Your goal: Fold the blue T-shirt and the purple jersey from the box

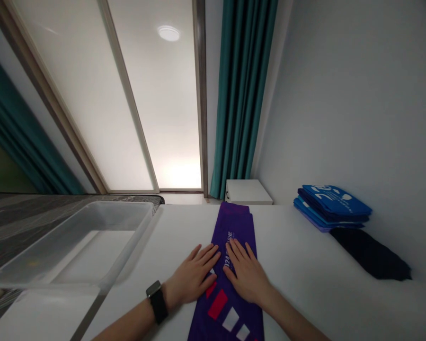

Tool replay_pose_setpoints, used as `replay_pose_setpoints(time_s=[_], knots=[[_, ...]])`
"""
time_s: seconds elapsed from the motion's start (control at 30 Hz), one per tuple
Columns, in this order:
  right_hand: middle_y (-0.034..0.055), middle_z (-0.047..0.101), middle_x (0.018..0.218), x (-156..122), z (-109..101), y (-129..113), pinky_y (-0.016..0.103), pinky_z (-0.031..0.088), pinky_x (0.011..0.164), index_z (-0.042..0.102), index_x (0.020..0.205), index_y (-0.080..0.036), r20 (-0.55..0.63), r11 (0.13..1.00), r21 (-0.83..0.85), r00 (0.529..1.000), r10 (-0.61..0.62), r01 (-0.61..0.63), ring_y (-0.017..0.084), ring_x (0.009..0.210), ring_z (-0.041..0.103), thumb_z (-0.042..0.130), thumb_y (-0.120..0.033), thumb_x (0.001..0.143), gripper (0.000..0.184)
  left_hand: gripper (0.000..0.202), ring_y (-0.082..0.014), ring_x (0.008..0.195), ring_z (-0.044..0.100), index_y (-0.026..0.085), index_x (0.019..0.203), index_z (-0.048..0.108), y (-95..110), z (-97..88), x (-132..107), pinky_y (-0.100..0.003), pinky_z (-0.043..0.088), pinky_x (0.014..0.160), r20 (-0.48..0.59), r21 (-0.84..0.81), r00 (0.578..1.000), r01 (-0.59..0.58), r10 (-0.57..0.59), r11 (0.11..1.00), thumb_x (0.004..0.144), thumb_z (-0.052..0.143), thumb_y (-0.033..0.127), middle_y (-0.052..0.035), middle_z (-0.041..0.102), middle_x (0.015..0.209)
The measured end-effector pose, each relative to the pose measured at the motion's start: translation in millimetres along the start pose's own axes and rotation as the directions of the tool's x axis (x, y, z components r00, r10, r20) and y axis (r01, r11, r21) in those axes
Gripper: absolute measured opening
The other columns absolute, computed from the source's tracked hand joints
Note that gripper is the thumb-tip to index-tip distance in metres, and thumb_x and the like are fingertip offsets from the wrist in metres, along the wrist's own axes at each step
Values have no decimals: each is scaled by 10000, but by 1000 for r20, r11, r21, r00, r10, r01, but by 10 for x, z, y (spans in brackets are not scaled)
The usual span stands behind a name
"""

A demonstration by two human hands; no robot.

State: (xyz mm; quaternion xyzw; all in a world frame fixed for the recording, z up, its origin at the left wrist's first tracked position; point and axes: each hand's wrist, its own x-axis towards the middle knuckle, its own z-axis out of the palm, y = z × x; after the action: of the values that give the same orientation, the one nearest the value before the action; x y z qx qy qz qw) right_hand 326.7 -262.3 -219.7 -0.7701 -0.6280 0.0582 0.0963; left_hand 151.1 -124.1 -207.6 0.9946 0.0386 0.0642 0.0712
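A purple garment (239, 227) with white lettering and red and white blocks lies on the white table (284, 265), folded into a long narrow strip. My left hand (193, 274), with a dark watch on its wrist, rests flat with fingers stretched over the strip's left edge. On the right half of the cloth, my right hand (246, 272) lies flat, fingers slightly spread, partly covering the lettering. Both palms press on the fabric without gripping it. The near end of the garment runs out of the bottom of the view.
A clear plastic bin (128, 246) stands at the left. Several folded blue garments (333, 203) are stacked at the right, beside a dark folded cloth (372, 253). Beyond the table's far edge are a white cabinet (248, 192), a teal curtain (244, 94) and frosted sliding doors (163, 118).
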Motion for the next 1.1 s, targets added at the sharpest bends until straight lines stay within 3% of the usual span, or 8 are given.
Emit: replay_pose_setpoints(time_s=[0.17, 0.3, 0.5, 0.67, 0.77, 0.97, 1.1], knots=[[70, 179, 1602, 31, -74, 210, 477, 57, 1207, 225, 1535, -180, 43, 987, 17, 986, -163, 162, 218, 1483, 122, 274, -542, 984, 661, 592, -234, 1461, 241, 227, 1548, 185, 243, 208, -83, -475, 209, 1195, -134, 101, 986, 115, -101, 988, 1017, 339, 439, -64, 296, 1579], [67, 179, 1603, 60, -107, 313, 482, 66, 1208, 213, 1537, -186, 65, 974, 21, 972, -224, 223, 215, 1483, 119, 283, -524, 990, 647, 592, -229, 1453, 261, 225, 1539, 221, 311, 236, -61, -473, 202, 1198, -132, 67, 981, 150, -141, 986, 1011, 345, 460, -64, 319, 1570], [112, 235, 1582, -32, -163, 176, 468, 144, 1207, 251, 1524, -127, 76, 986, 53, 984, -160, 156, 228, 1470, 182, 295, -463, 999, 625, 538, -218, 1434, 307, 194, 1513, 292, -51, 108, 170, -459, 256, 1177, -111, -63, 975, 184, -190, 981, 1010, 350, 377, -84, 347, 1556], [89, 193, 1592, -284, -175, -148, 454, 141, 1212, 220, 1535, -166, 89, 960, 141, 962, -257, 243, 222, 1474, 158, 297, -469, 1007, 613, 497, -203, 1422, 334, 160, 1484, 352, -503, 51, 469, -434, 286, 1162, -80, -100, 982, 165, -173, 981, 1014, 310, 316, -108, 373, 1540], [76, 163, 1597, -382, -156, -278, 460, 106, 1218, 195, 1539, -172, 89, 955, 160, 959, -268, 251, 228, 1478, 136, 306, -509, 1000, 646, 495, -198, 1426, 326, 181, 1488, 343, -648, 76, 578, -445, 254, 1171, -61, -79, 984, 163, -168, 984, 1015, 311, 322, -91, 372, 1543], [73, 154, 1599, -385, -171, -309, 488, 93, 1218, 195, 1539, -181, 88, 953, 175, 961, -263, 245, 242, 1479, 132, 325, -533, 990, 664, 498, -206, 1426, 322, 200, 1483, 348, -655, 81, 604, -460, 238, 1170, -92, -40, 978, 182, -185, 983, 999, 353, 315, -80, 359, 1552], [56, 223, 1594, -443, -160, -216, 488, 139, 1215, 215, 1538, -211, 63, 937, 191, 949, -308, 291, 219, 1470, 184, 313, -441, 1014, 581, 469, -203, 1415, 338, 206, 1433, 433, -447, -45, 502, -461, 212, 1183, -131, -58, 988, 80, -87, 995, 968, 384, 240, -66, 421, 1517]])
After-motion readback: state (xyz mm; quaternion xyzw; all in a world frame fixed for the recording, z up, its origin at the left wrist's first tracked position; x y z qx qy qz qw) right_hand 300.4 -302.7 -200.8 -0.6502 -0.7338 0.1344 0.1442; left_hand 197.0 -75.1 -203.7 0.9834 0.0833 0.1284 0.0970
